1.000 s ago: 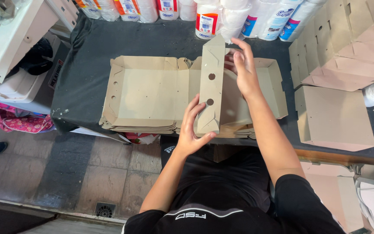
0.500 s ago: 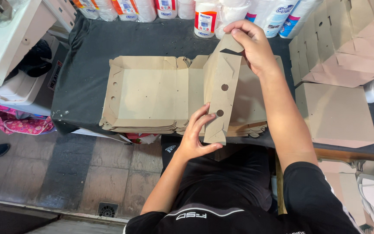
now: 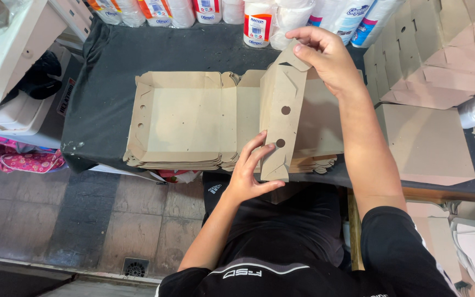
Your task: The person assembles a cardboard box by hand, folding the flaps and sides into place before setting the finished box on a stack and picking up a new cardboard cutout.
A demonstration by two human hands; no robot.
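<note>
1. Far left of the frame there's a white shelf unit [image 3: 6, 60] with a black bundle [image 3: 37, 77] tucked against it, and lower down a pink patterned bag [image 3: 23, 160] sitting on the tiled floor [image 3: 83, 225].
2. Next over is the dark-covered table [image 3: 100, 104]. Along its upper edge stands a row of white plastic bottles [image 3: 257, 22] with coloured labels.
3. Centre-left on the table is a stack of flat cardboard box blanks [image 3: 180, 118], brown, with small round holes along the left flap. The stack hangs a bit over the near edge of the table.
4. The left hand [image 3: 251, 170] is at lower centre, fingers spread and pressed flat against the lower part of the raised cardboard panel [image 3: 280, 115], thumb hooked under its bottom edge.
5. That panel is the side wall of the top blank, stood up from the stack, running from lower centre to upper centre, with two round holes in it.
6. The right hand [image 3: 328, 58] is at upper centre-right, fingers curled over and pinching the folded top flap of the same panel.
7. Right side: flat cardboard sheets [image 3: 430, 143] lie on the table, and more folded cardboard pieces [image 3: 441, 49] are stacked in the upper right corner.
</note>
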